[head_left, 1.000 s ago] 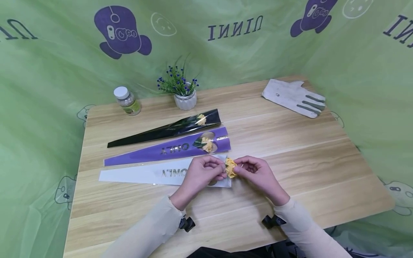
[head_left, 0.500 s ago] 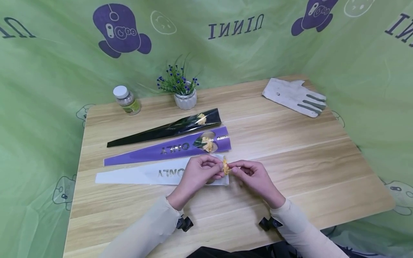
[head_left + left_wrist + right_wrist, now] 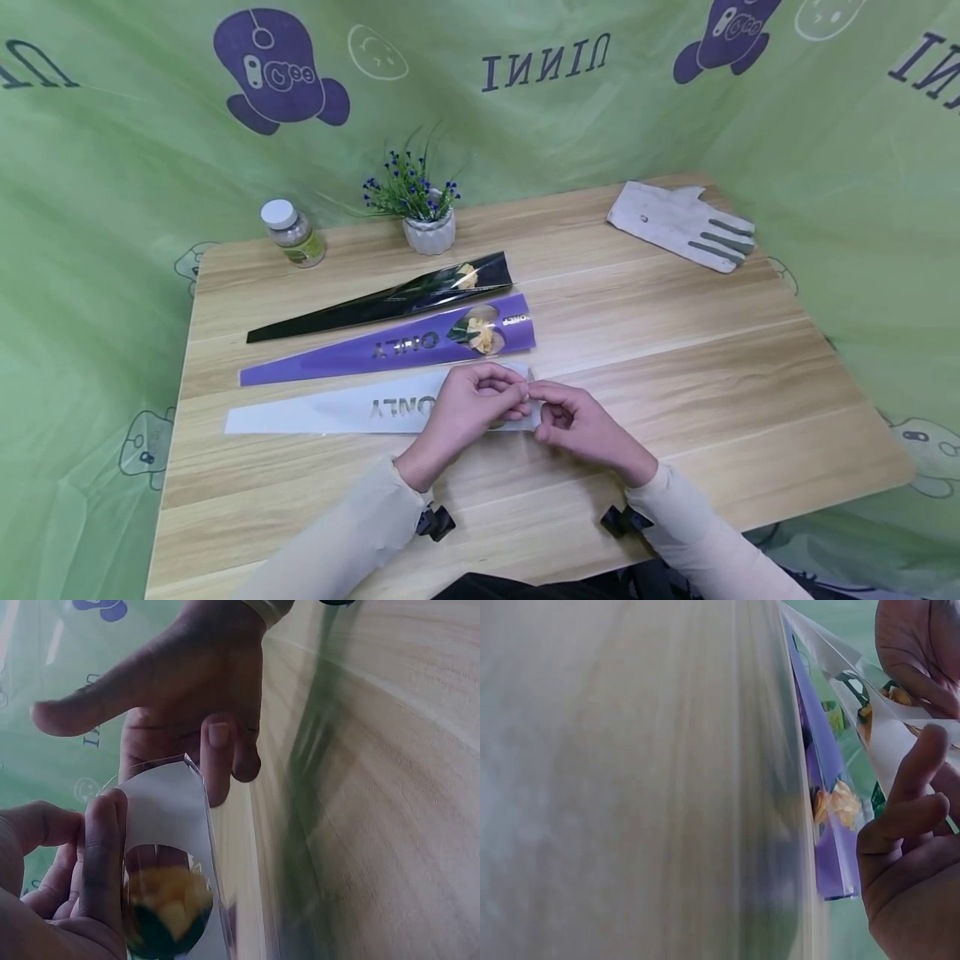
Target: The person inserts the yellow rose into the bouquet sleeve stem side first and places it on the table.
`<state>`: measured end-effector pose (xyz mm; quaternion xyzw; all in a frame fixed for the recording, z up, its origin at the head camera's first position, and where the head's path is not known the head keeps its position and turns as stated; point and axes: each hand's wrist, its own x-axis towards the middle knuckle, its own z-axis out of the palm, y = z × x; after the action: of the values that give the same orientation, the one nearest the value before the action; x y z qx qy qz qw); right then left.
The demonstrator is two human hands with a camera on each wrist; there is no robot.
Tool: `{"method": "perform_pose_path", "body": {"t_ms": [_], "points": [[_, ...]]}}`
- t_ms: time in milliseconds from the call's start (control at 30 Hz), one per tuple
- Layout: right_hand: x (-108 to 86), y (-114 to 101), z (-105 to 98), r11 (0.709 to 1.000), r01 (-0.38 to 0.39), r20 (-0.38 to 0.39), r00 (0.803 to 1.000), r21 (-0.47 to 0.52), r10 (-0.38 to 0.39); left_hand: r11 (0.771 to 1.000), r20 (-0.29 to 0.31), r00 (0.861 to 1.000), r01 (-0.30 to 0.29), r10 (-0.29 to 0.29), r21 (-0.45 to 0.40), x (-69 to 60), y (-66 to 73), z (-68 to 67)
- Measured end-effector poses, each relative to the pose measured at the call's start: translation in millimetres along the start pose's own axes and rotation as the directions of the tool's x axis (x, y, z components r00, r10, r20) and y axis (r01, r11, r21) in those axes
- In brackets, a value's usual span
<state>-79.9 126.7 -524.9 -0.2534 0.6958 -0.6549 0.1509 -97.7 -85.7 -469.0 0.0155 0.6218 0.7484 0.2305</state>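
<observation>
A long white flower sleeve (image 3: pixel 322 410) lettered ONLY lies nearest the person, its wide end lifted between the hands. My left hand (image 3: pixel 474 406) pinches the edge at that end. A yellow flower with green leaves (image 3: pixel 172 904) shows through the clear window inside the sleeve in the left wrist view. My right hand (image 3: pixel 583 423) is at the sleeve's mouth, its thumb held out in the left wrist view (image 3: pixel 82 709). Some of its fingers pass behind or into the sleeve, and a brownish fingertip shape shows above the flower. Those fingers' exact grip is hidden.
Behind the white sleeve lie a purple sleeve (image 3: pixel 337 354) and a black sleeve (image 3: pixel 367 308), each with a yellow flower. A white-capped jar (image 3: pixel 294 235) and a potted plant (image 3: pixel 430 232) stand at the back. A work glove (image 3: pixel 678 225) lies at the back right.
The yellow flower, held at the sleeve's mouth between both hands, has gone left into the white sleeve. My right hand has moved left after it, while my left hand stays at the edge.
</observation>
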Motion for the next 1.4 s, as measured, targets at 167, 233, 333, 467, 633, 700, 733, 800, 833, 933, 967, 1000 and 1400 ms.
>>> {"method": "perform_pose_path", "body": {"t_ms": [167, 233, 333, 467, 633, 700, 733, 800, 833, 933, 967, 1000, 1400], "points": [[5.5, 1, 6, 1.000, 0.009, 0.080, 0.997, -0.003, -0.008, 1.000, 0.017, 1.000, -0.008, 0.008, -0.004, 0.1, -0.8, 2.3], [6.9, 1, 7, 1.000, -0.003, 0.091, 0.996, -0.024, 0.005, 1.000, 0.016, 1.000, -0.007, 0.007, -0.002, 0.3, -1.5, 2.7], [8.4, 0, 10, 0.998, -0.022, 0.094, 0.995, -0.067, 0.028, 1.000, 0.005, 1.000, -0.006, 0.006, 0.003, 0.5, -2.2, 2.6], [10.2, 0, 12, 0.995, -0.036, 0.085, 0.995, -0.097, 0.045, 1.000, -0.002, 1.000, -0.009, 0.009, 0.007, 0.9, -2.8, 1.2], [12.2, 0, 13, 0.981, -0.077, 0.042, 0.995, -0.176, 0.086, 0.999, -0.010, 1.000, -0.016, 0.016, 0.035, 2.1, -3.1, -2.7], [13.0, -2, 13, 0.971, -0.125, -0.004, 0.992, -0.202, 0.127, 0.999, -0.020, 1.000, -0.012, 0.013, 0.045, 3.4, -3.6, -5.5], [13.5, -4, 12, 0.966, -0.153, -0.030, 0.988, -0.209, 0.150, 0.999, -0.026, 1.000, -0.008, 0.009, 0.051, 4.2, -4.0, -7.4], [15.0, -6, 11, 0.956, -0.199, -0.076, 0.979, -0.217, 0.187, 0.999, -0.037, 0.999, 0.001, 0.001, 0.051, 5.4, -4.3, -12.2], [16.1, -6, 11, 0.951, -0.220, -0.092, 0.975, -0.215, 0.204, 0.999, -0.043, 0.999, 0.002, 0.000, 0.049, 5.7, -4.0, -15.3], [19.7, -5, 9, 0.931, -0.271, -0.125, 0.961, -0.244, 0.247, 0.995, -0.072, 0.996, -0.048, 0.054, 0.089, 4.5, -2.6, -28.5], [20.7, -4, 8, 0.922, -0.293, -0.137, 0.954, -0.253, 0.266, 0.986, -0.084, 0.991, -0.092, 0.104, 0.141, 3.2, -2.5, -34.3], [21.5, -4, 7, 0.911, -0.322, -0.153, 0.945, -0.258, 0.290, 0.968, -0.096, 0.982, -0.139, 0.162, 0.209, 1.0, -2.2, -40.5], [25.4, -18, -16, 0.808, -0.514, -0.394, 0.833, -0.287, 0.389, 0.064, 0.316, 0.852, -0.375, 0.418, 0.925, -34.0, -22.8, -98.9]]}}
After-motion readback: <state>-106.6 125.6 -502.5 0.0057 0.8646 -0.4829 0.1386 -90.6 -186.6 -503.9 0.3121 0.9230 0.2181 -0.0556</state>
